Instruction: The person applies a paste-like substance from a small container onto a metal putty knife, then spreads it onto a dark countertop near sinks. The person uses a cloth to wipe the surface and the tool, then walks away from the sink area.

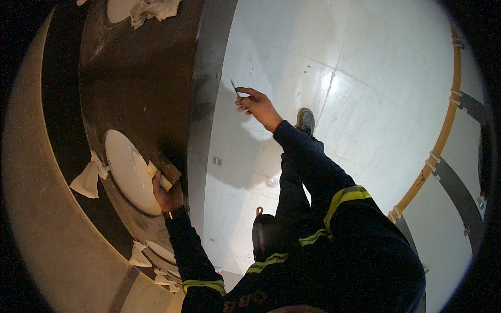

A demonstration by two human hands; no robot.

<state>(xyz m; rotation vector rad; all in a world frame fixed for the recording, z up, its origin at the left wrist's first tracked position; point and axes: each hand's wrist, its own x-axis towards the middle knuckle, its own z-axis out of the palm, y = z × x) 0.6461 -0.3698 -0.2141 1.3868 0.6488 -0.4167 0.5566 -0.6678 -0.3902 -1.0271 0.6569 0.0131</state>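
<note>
Low on the left, my left hand [168, 197] is closed around a flat piece with pale-yellow edges and a dark brown face [169, 171]; its exact kind is unclear. This hand is beside a white oval panel [128, 167] set in a dark brown curved surface [146, 83]. Further ahead, my right hand [258, 108] pinches a slim tool with a thin dark tip [234, 86] pointing up and left. That hand is in the air over the pale floor, apart from the brown surface.
Crumpled pale cloth or paper [88, 177] hangs beside the oval, and more [154, 11] lies at the top left. A grey edge strip [202, 109] borders the brown surface. On the right, a yellow-brown hose or cable [443, 130] runs along the wall in white clips.
</note>
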